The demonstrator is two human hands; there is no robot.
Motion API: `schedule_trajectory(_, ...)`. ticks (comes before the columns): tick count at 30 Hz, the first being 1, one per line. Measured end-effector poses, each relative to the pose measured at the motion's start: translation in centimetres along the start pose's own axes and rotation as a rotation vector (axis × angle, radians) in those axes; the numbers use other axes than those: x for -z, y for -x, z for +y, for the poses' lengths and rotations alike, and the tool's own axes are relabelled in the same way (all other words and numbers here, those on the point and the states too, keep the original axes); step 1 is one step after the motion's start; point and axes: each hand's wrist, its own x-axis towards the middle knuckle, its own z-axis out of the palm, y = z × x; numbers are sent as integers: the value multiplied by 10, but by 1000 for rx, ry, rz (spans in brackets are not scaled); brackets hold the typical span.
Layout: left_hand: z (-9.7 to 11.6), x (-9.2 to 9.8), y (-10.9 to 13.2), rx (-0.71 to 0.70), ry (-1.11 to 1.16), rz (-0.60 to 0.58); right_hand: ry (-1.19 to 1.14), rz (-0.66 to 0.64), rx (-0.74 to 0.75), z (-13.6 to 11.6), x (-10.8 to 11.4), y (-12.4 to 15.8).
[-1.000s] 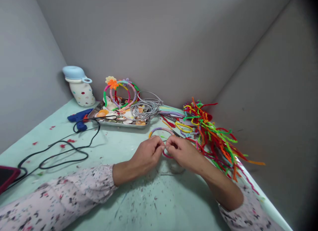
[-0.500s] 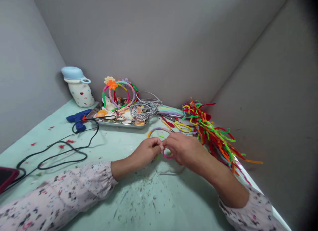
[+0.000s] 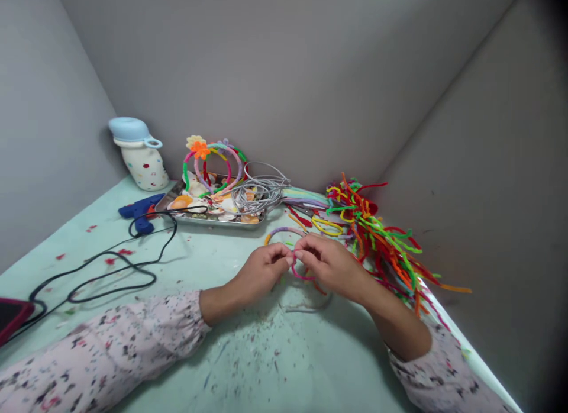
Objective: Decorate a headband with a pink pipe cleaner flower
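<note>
Pinching a pink strand: two hands, centre of counter

Item, principal: one pink fuzzy strand, curved, at mid-counter, its upper part between the fingertips and its lower bend hanging below them. An orange-and-purple arc lay just beyond the hands; whether it joined the strand could not be told, the right hand covering the place.

Risks, as judged: slipping, should either pinch have been too light on so thin a piece; slackening or springing back of the bend, should one side have been let go early; snagging on the loose bundle of fuzzy stems, which lay close beyond the right forearm; dragging of the black cord and the blue glue gun, should the left sleeve, near the cord, have caught it.

Hand, left: thumb and forefinger brought together at the strand, no gap seen at the tips; remaining fingers curled.

Hand, right: thumb and forefinger likewise closed upon the strand, tips next to those of the left; remaining fingers bent inward. Firmness of either grip: not determinable.
</note>
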Motion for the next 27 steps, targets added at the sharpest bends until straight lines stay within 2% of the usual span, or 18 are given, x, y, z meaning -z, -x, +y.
schedule_trajectory(5,3,1,3,47,10,-151,-78,-243,173,2,16,0)
schedule_trajectory(8,2,0,4,71,8,-236,-95,-346,206,3,21,1)
schedule_trajectory(10,1,-2,3,57,10,-194,-111,-291,175,4,20,1)
schedule_trajectory(13,2,-2,1,25,29,-53,-172,-155,57,8,14,0)
schedule_trajectory(15,2,-2,0,18,26,2,-205,-123,-23,11,8,-1)
schedule_trajectory(18,1,-1,-1,16,4,22,-215,-100,-82,13,2,-2)
schedule_trajectory(23,-1,-1,0,-8,-32,36,-167,-60,-88,10,-2,-2)
schedule_trajectory(27,1,-1,2,-61,-149,63,-106,-51,-98,6,-3,-2)
